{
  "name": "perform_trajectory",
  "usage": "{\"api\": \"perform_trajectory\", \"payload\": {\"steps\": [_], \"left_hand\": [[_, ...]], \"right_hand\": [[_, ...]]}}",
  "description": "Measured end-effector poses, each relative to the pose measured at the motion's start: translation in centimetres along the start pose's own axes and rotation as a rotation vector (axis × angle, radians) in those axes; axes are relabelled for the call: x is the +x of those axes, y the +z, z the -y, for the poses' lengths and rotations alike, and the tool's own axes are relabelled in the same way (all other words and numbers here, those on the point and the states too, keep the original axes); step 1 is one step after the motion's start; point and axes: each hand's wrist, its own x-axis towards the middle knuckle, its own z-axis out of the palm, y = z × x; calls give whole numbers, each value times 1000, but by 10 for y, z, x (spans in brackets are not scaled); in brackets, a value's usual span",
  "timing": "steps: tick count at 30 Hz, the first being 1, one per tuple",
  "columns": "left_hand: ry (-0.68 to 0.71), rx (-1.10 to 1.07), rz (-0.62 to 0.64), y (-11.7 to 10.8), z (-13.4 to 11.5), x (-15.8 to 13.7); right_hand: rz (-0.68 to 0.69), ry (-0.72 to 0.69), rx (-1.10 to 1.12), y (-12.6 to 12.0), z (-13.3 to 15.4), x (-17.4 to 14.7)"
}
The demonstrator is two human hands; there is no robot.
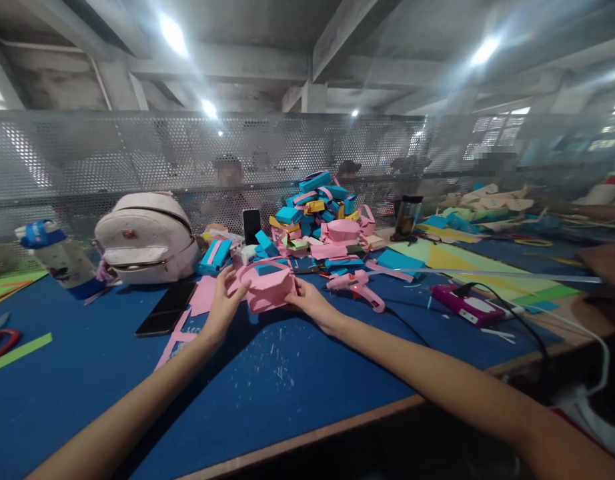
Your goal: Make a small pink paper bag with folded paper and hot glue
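Note:
A small pink paper basket [267, 295] with a curved strip handle is held just above the blue table. My left hand [226, 300] grips its left side, the thumb against the upper edge. On the right, my right hand [311, 301] pinches the basket's side between thumb and fingers. Pink paper pieces [203, 296] lie beside my left hand. A pink glue gun [357, 288] rests to the right of my right hand. Behind the basket rises a pile of blue, pink and yellow paper boxes [315, 213].
A black phone [166, 311], a white backpack [146, 240] and a bottle [62, 260] occupy the left side. Red-handled scissors [2, 339] lie far left. Rightward are a magenta device [467, 305] with cables and coloured sheets [457, 263]. A perforated metal screen [162, 153] stands behind.

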Motion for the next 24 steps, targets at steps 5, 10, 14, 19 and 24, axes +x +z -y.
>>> {"api": "perform_trajectory", "payload": {"steps": [5, 10, 14, 19, 24], "left_hand": [[-92, -110, 181, 10, 3, -10], [-140, -191, 286, 13, -10, -18], [-166, -212, 307, 11, -15, -19], [-197, -214, 320, 8, -10, -17], [-204, -215, 292, 7, -7, -14]], "right_hand": [[-36, -12, 8, 0, -1, 0], [-21, -6, 9, 2, 1, -2], [2, -9, 20, 4, 2, -4], [16, -3, 37, 5, 4, -4], [13, -8, 70, 2, 4, -3]]}}
